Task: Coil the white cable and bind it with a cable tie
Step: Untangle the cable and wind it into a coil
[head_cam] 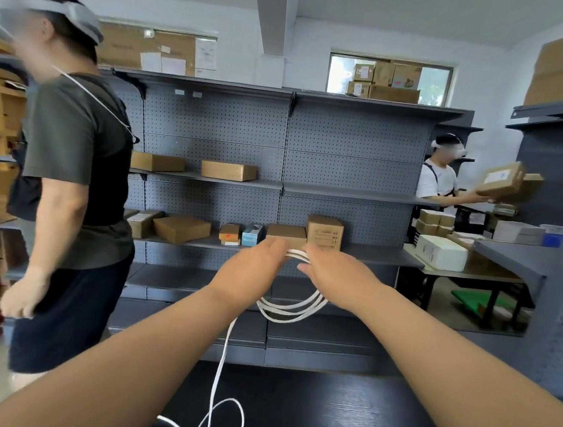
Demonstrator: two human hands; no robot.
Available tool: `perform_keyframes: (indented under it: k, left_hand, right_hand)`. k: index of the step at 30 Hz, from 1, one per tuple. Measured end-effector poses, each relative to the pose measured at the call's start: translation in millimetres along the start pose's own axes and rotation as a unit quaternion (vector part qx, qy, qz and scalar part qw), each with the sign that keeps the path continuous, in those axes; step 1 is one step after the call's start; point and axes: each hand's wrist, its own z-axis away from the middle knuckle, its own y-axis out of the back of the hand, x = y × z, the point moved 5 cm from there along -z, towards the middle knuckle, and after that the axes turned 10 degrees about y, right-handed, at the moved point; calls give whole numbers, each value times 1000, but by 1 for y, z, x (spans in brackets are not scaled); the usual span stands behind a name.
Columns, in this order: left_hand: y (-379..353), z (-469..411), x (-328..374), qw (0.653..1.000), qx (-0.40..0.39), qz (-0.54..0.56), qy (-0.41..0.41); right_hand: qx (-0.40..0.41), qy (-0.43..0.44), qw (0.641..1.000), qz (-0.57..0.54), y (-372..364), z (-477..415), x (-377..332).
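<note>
I hold the white cable (291, 310) up in front of me with both arms stretched out. Several loops of it hang below my hands. My left hand (252, 271) grips the top of the loops from the left, and my right hand (335, 278) closes on the same strands from the right. A loose tail of the cable runs down from my left hand to the dark table (325, 415), where it lies in a slack loop near the bottom edge. No cable tie is visible.
A grey pegboard shelf unit (284, 166) with cardboard boxes stands behind the table. A person in a dark shirt (74, 176) stands close on the left. Another person (441, 182) handles a box at the far right, by a table with a white foam box (440, 252).
</note>
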Motion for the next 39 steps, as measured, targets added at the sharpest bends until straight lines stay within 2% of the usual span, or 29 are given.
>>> perform_keyframes:
  k: [3, 6, 10, 14, 18, 21, 23, 27, 29, 31, 35, 39]
  left_hand:
    - [2, 0, 1, 1000, 8, -6, 3]
    - [4, 1, 0, 998, 13, 62, 21]
    - [-3, 5, -9, 974, -32, 207, 86]
    - [-9, 10, -14, 942, -40, 311, 117]
    - [-12, 12, -16, 938, -54, 322, 120]
    - [-13, 9, -21, 933, -92, 324, 126]
    - [-14, 7, -24, 912, -137, 359, 140]
    - [-12, 7, -25, 829, -246, 474, 166]
    - [-8, 6, -24, 811, -276, 487, 169]
    - [-4, 3, -25, 821, -271, 472, 170]
    - [4, -4, -23, 840, -210, 467, 181]
    - [8, -8, -12, 872, -92, 448, 171]
  right_hand:
    - [34, -1, 999, 43, 3, -1, -2]
    - [49, -11, 998, 26, 2, -1, -2]
    - [41, -41, 998, -35, -2, 0, 6]
    - [53, -98, 986, -127, -3, 4, 16]
    - [78, -118, 974, -176, -4, 7, 16]
    - [95, -126, 969, -190, -5, 9, 18]
    - [101, -122, 970, -184, -7, 11, 20]
    - [112, -96, 985, -85, -6, 11, 27]
    - [119, -77, 989, -44, -5, 9, 30]
    - [129, -59, 990, -16, -3, 9, 31]
    - [148, -50, 987, 34, 4, 9, 31]
    - [176, -88, 979, 49, 12, 9, 31]
